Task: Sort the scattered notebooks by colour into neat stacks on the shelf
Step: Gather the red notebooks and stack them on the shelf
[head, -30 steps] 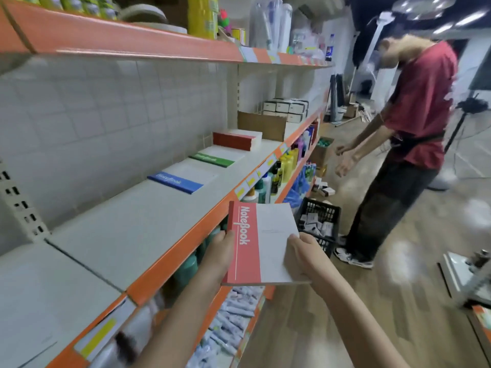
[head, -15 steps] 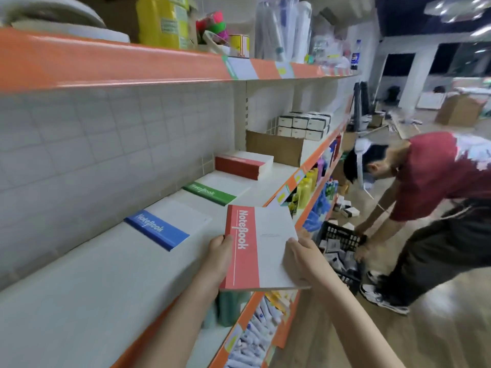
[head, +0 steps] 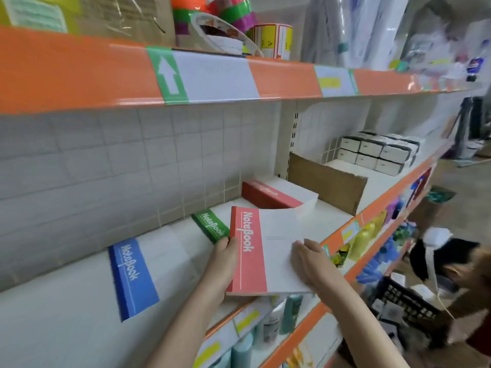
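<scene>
I hold a red-and-white notebook [head: 263,251] over the front part of the white shelf [head: 66,322]. My left hand [head: 224,257] grips its red spine edge. My right hand [head: 309,261] lies on its white cover at the right side. Behind it on the shelf lies a green-spined notebook [head: 210,225], partly hidden by the one I hold. A blue-spined notebook [head: 132,274] lies flat to the left. A thick stack of red notebooks [head: 268,193] sits further along, near the tiled back wall.
A cardboard divider [head: 326,181] stands right of the red stack, with white boxes [head: 377,151] beyond it. The orange upper shelf [head: 79,73] overhangs. Bottles [head: 361,243] fill the lower shelves. A person [head: 457,269] bends over a black crate [head: 406,304] at the right.
The red notebook has moved forward over the shelf towards the red stack, and I have come closer. My right hand shifted onto the cover. The other person has bent lower.
</scene>
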`<state>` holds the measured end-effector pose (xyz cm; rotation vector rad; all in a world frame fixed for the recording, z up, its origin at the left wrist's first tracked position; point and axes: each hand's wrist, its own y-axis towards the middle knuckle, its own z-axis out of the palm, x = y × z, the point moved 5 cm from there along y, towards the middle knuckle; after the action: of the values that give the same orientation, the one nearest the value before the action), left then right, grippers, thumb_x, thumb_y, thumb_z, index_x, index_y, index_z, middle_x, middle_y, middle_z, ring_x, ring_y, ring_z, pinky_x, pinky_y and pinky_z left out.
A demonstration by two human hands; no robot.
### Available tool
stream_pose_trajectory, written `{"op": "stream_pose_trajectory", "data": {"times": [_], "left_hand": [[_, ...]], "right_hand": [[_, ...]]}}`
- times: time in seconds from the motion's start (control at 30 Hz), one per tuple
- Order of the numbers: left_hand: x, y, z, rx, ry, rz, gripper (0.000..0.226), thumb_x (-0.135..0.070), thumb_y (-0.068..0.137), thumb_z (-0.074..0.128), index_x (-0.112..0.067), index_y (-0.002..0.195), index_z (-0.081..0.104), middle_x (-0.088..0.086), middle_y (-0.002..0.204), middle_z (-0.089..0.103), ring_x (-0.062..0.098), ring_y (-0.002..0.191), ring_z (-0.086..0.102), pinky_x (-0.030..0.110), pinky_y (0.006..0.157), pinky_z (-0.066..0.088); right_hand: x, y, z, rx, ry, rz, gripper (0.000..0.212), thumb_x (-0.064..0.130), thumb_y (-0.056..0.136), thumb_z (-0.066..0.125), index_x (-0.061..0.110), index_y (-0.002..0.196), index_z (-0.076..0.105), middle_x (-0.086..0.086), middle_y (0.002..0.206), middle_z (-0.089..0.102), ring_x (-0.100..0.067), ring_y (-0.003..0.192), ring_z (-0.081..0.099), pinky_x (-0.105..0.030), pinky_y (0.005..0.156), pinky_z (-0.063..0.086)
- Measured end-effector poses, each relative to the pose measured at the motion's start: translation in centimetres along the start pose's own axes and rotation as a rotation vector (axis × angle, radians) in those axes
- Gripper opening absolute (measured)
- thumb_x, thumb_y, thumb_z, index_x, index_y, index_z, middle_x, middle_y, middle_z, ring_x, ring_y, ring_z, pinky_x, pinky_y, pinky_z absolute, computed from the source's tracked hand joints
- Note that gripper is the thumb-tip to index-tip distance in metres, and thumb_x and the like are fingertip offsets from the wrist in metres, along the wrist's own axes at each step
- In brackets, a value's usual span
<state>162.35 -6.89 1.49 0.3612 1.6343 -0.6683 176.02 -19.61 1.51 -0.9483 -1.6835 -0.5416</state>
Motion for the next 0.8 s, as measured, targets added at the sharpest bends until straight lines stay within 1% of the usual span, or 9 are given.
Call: {"op": "stream_pose_trajectory", "data": {"times": [0.1,0.23,0.3,0.43,0.5,0.6,0.67,0.73,0.8], "left_hand": [[-1.0,2.5,1.7,-0.081,-0.025,0.005,0.027,-0.032,0.101,0.039,-0.015,0.099,0.06,0.008,0.088,0.07,0.022,0.077,0.069,0.031,0.07,0.053],[-2.0,5.1,3.7,-0.149,-0.031,-0.001,0.029,-0.035,0.101,0.038,-0.021,0.088,0.06,0.005,0.084,0.072,0.022,0.076,0.07,0.036,0.076,0.055],[-2.3,6.2,4.4,-0.21,-0.037,0.002,0.029,-0.034,0.101,0.036,-0.024,0.084,0.057,0.003,0.082,0.07,0.021,0.076,0.069,0.038,0.079,0.055],[-2.9,7.8,5.2,-0.307,-0.059,0.002,0.027,-0.034,0.101,0.036,-0.024,0.084,0.055,0.001,0.081,0.068,0.018,0.073,0.068,0.033,0.073,0.054],[-3.1,8.6,5.6,-0.344,-0.058,0.012,0.027,-0.033,0.101,0.036,-0.023,0.084,0.055,0.002,0.082,0.067,0.02,0.075,0.067,0.036,0.076,0.054],[-3.4,9.6,6.1,-0.388,-0.074,0.014,0.027,-0.031,0.101,0.035,-0.023,0.084,0.054,0.002,0.082,0.066,0.019,0.075,0.065,0.035,0.076,0.052],[-3.4,10.3,6.5,-0.399,-0.063,0.001,0.028,-0.032,0.102,0.033,-0.025,0.085,0.054,0.001,0.084,0.066,0.018,0.076,0.065,0.036,0.078,0.054],[-3.4,11.0,6.9,-0.397,-0.065,-0.011,0.027,-0.033,0.102,0.033,-0.024,0.089,0.055,-0.001,0.085,0.067,0.015,0.076,0.066,0.035,0.074,0.055],[-3.6,11.8,7.4,-0.393,-0.081,-0.027,0.025,-0.033,0.102,0.035,-0.025,0.091,0.055,-0.004,0.083,0.068,0.011,0.073,0.066,0.027,0.063,0.052]], "right_hand": [[1.1,4.1,-1.0,0.098,-0.017,-0.022,0.017,0.02,0.097,0.039,0.011,0.087,0.048,-0.008,0.083,0.043,-0.019,0.074,0.042,-0.03,0.067,0.031],[2.1,9.0,-1.8,0.201,-0.032,-0.044,0.015,0.021,0.098,0.039,0.012,0.088,0.046,-0.006,0.077,0.037,-0.016,0.063,0.037,-0.023,0.047,0.028],[2.3,11.2,-1.9,0.253,-0.039,-0.062,0.015,0.021,0.097,0.039,0.015,0.084,0.044,-0.005,0.074,0.036,-0.016,0.06,0.036,-0.02,0.045,0.028],[2.8,14.8,-1.7,0.328,-0.058,-0.076,0.02,0.025,0.099,0.039,0.012,0.096,0.054,-0.003,0.086,0.049,-0.024,0.075,0.055,-0.028,0.062,0.035],[3.2,16.3,-1.6,0.353,-0.058,-0.084,0.02,0.026,0.1,0.04,0.018,0.085,0.051,0.003,0.085,0.051,-0.017,0.078,0.057,-0.029,0.066,0.041],[3.5,18.6,-1.3,0.382,-0.072,-0.096,0.021,0.027,0.1,0.04,0.025,0.08,0.046,0.01,0.08,0.051,-0.009,0.086,0.057,-0.035,0.087,0.048],[3.6,19.9,-1.2,0.422,-0.067,-0.106,0.017,0.027,0.1,0.04,0.021,0.095,0.054,0.007,0.087,0.059,-0.017,0.089,0.061,-0.035,0.083,0.049],[3.6,21.3,-1.2,0.448,-0.069,-0.097,0.028,0.03,0.1,0.042,0.016,0.122,0.053,0.003,0.107,0.059,-0.021,0.099,0.06,-0.035,0.083,0.049],[3.7,22.4,-1.4,0.475,-0.073,-0.087,0.032,0.03,0.099,0.044,0.012,0.124,0.053,-0.001,0.106,0.061,-0.023,0.099,0.061,-0.037,0.091,0.048]]}}
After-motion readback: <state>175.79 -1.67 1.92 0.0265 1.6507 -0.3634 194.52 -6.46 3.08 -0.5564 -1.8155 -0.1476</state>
